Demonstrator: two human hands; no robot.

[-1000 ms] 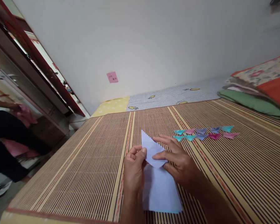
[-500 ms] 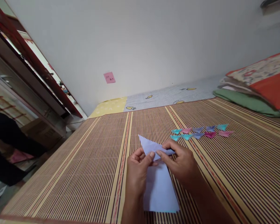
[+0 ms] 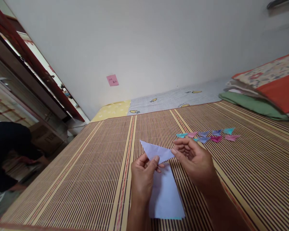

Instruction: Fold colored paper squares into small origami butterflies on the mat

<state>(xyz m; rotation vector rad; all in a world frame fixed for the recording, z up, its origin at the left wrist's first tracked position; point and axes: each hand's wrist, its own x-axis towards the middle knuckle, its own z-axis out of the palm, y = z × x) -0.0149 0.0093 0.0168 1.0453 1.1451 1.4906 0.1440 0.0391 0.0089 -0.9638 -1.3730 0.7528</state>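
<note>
A pale lilac sheet of paper folded into a triangle (image 3: 156, 151) is held above the mat. My left hand (image 3: 144, 171) pinches its lower edge, thumb in front and fingers behind. At the triangle's right corner, my right hand (image 3: 195, 160) has its thumb and a finger on the tip, the other fingers loosely curled. Beneath my hands lies a stack of lilac paper (image 3: 167, 195), with a thin turquoise edge showing at its near end. Two rows of small folded paper pieces (image 3: 216, 139) in turquoise, pink and purple lie beyond my right hand, which hides part of the nearer row.
A striped bamboo mat (image 3: 98, 173) covers the bed. Folded bedding (image 3: 276, 91) is piled at the far right. A pink note (image 3: 112, 80) sticks to the wall. At the left edge, a person in dark clothes (image 3: 9, 154) bends over near a cardboard box (image 3: 47, 138).
My right hand has slid outward from the middle of the folded paper to its right corner. My left hand keeps its hold. The person at the left has shifted, and an arm now reaches lower.
</note>
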